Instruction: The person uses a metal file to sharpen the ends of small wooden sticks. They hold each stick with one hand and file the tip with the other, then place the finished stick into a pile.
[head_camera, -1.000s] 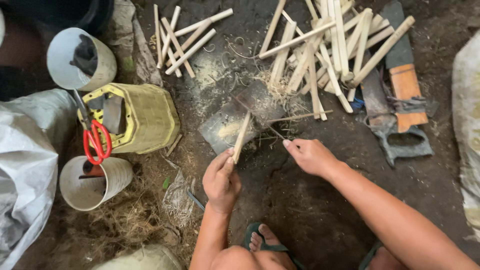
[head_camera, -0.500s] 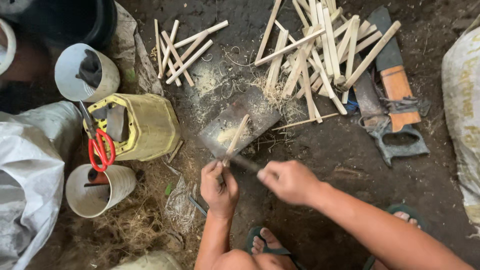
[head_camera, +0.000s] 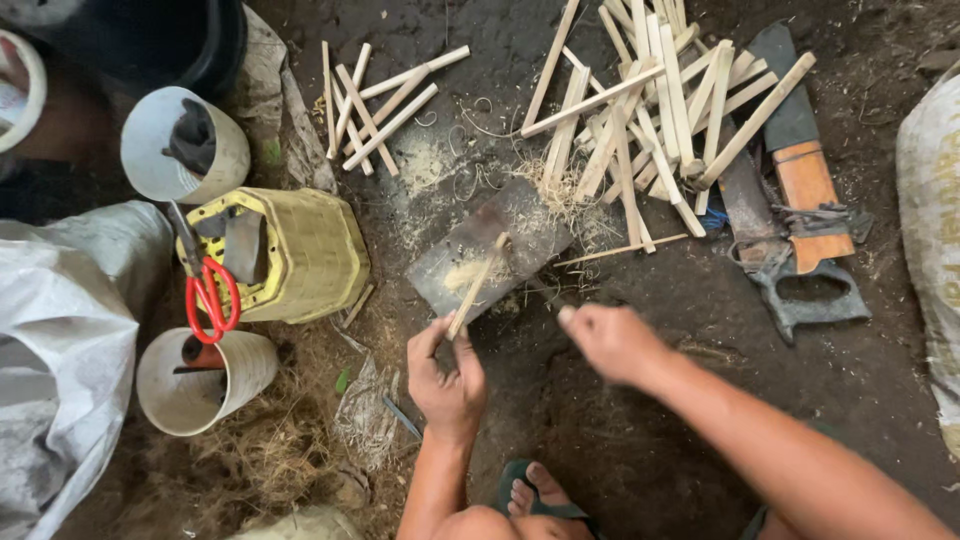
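— What do the hands hold, seen from above?

— The left hand (head_camera: 447, 375) has its fingers clamped on a thin bamboo stick (head_camera: 476, 285), whose far tip rests on a flat grey slab (head_camera: 520, 225) lying on the dirt floor. The right hand (head_camera: 610, 340) is closed in a fist just beside it; it is blurred, and what it grips cannot be told.

— And around them?

— A pile of split sticks (head_camera: 650, 110) lies beyond the slab, a handsaw (head_camera: 790, 270) to its right. At left, red-handled scissors (head_camera: 210, 300) rest on a yellow crate (head_camera: 300, 255), between two white tubs (head_camera: 185, 150).
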